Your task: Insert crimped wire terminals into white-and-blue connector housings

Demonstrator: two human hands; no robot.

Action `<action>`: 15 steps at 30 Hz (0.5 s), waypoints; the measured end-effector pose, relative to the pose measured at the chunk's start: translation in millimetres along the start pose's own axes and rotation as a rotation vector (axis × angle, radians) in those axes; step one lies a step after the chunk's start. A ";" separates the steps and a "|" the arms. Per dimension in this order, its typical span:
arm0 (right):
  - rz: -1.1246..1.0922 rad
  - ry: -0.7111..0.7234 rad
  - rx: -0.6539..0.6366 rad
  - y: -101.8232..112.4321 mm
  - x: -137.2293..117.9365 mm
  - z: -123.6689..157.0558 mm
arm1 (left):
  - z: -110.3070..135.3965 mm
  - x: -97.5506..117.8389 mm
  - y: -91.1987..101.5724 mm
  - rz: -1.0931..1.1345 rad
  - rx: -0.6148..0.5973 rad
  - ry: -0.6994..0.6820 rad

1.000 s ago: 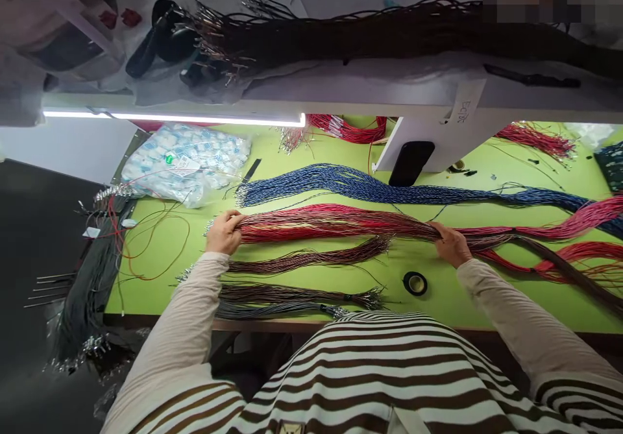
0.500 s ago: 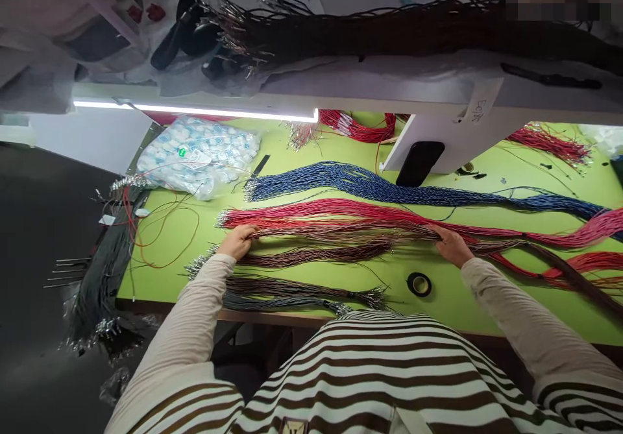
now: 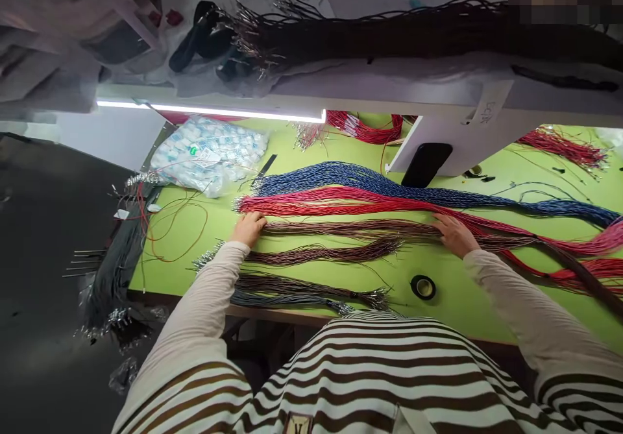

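The left hand (image 3: 248, 229) and right hand (image 3: 455, 235) rest palm-down, each grip seemingly open and flat — hard to tell at the fingertips — on a brown wire bundle (image 3: 350, 228) across the green worktop (image 3: 204, 226), just below a red wire bundle (image 3: 341, 202).

Handwritten paper tag (image 3: 492, 111) on the white shelf edge (image 3: 389, 100): dark marks, perhaps "Ecok", uncertain. Printed label (image 3: 205, 155) on the plastic bag (image 3: 168, 161) of white packets: too small to read. Small dark badge (image 3: 298, 423) on the striped shirt (image 3: 370, 369): illegible
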State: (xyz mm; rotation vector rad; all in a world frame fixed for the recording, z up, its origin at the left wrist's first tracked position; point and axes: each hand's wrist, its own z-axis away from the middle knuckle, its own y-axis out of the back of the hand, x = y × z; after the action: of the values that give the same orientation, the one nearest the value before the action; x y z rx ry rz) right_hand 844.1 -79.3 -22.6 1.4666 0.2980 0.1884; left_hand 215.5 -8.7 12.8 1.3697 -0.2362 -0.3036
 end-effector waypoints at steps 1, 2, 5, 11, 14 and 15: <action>0.013 -0.010 0.006 0.0 -2.1 0.5 | -0.4 0.4 1.6 -0.017 -0.007 0.001; 0.018 -0.023 0.005 0.6 -4.4 0.6 | -0.8 0.9 3.7 -0.032 -0.017 0.000; 0.004 -0.105 -0.042 3.3 -9.9 0.7 | -0.9 2.6 10.9 -0.065 -0.055 -0.015; -0.019 -0.204 -0.106 7.7 -15.2 1.3 | 4.8 -0.3 21.9 -0.075 -0.130 0.004; -0.003 -0.166 -0.175 19.8 -25.2 -0.2 | 7.3 4.0 34.0 -0.043 -0.134 0.028; -0.003 -0.152 -0.201 25.2 -31.0 0.1 | 8.2 9.2 40.6 -0.021 -0.127 0.017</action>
State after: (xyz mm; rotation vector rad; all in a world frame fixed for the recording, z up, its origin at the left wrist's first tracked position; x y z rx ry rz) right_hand 816.1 -86.4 5.0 1.2735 0.1534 0.1006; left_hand 224.4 -12.5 54.2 1.2498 -0.1856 -0.3190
